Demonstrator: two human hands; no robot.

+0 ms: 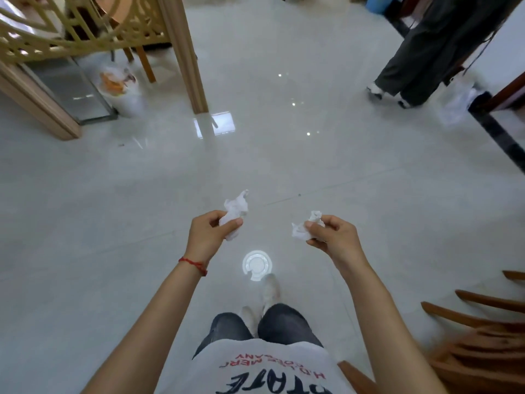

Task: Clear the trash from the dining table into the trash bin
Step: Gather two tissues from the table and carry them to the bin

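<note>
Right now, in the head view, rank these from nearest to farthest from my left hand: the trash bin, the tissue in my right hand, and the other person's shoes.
1. Tissue, right-hand side.
2. Trash bin, far left.
3. Shoes, far right.

home dining area | glossy tiled floor [284, 155] | wooden chair [480, 331] | lattice screen [85, 27]

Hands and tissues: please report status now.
Left hand shut on crumpled tissue; right hand likewise. Trash bin ahead-left. Open floor between.
</note>
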